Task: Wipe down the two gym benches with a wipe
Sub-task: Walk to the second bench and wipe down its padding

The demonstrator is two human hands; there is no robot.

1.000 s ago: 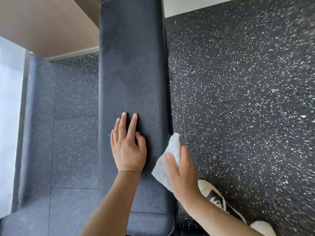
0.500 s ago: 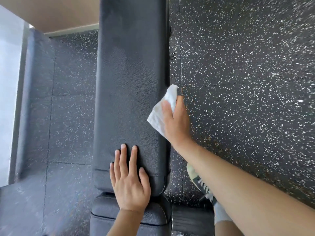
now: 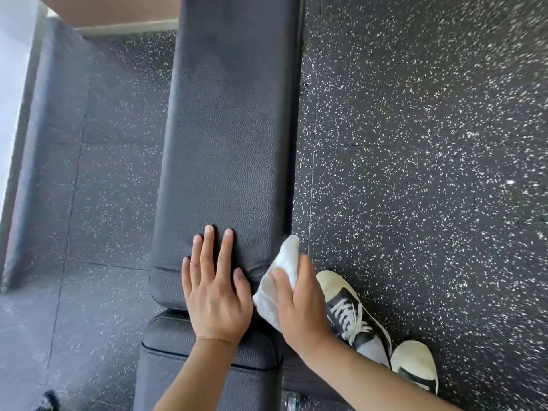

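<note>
Wipe, pinched by right hand, rubs bench edge, probably side; left hand flat, bracing.

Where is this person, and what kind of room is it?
Most likely a gym. There's a long padded black bench, and the speckled rubber floor is the kind that gyms use. The right hand holds a white wipe against the bench's side.
</note>
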